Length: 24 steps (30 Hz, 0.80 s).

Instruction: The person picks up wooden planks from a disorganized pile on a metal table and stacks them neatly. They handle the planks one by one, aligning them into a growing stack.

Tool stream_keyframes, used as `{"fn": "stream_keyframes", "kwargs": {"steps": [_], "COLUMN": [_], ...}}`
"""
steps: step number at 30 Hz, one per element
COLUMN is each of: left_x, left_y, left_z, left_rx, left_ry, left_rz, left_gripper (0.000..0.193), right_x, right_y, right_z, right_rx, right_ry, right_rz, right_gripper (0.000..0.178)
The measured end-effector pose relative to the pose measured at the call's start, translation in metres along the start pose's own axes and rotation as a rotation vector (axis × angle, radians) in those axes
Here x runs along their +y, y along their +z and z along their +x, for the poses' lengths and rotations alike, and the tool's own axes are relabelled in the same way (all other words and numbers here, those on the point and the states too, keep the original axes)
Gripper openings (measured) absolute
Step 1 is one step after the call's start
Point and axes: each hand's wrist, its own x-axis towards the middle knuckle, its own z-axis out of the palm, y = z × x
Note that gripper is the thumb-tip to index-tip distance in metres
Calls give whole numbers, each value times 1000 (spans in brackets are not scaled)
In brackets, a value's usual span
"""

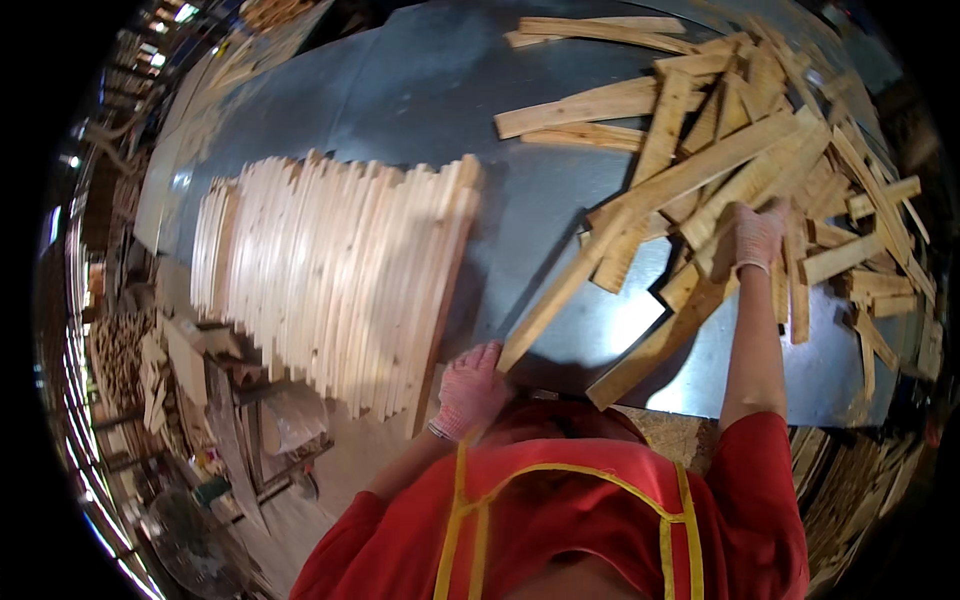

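Observation:
My left hand [470, 388], in a pale pinkish knit glove, is closed at the near end of a long wooden board [610, 235]. That board slants up to the right and lies over a jumbled pile of boards [735, 95], its near end seemingly raised off the table. My right hand [760, 237], gloved alike, reaches into the pile with its fingers bent around a piece of wood there; its fingertips are partly hidden. Below it, a darker board [655, 345] slants toward the table's near edge.
A grey, shiny metal table [400, 90] carries everything. At left, narrow pale wood strips [330, 270] lie side by side in a tight row, their near ends passing the table edge. A wooden stand [240, 410] is at lower left. Two boards [600, 32] lie at the far side.

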Motion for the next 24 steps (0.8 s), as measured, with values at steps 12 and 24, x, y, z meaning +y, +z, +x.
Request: {"fn": "stream_keyframes", "kwargs": {"steps": [12,24], "left_x": [-90,-98], "left_y": [-10,-27], "left_z": [-34,-37], "left_rx": [219,244], "left_ry": [-277,-83], "left_rz": [56,20], "left_gripper": [77,70], "right_x": [-57,-219], "right_y": [-3,103], "right_z": [-354,-280], "right_rx": [-894,-1627], "right_ry": [403,-444], "right_rz": [1114,262], "right_gripper": [84,19]}}
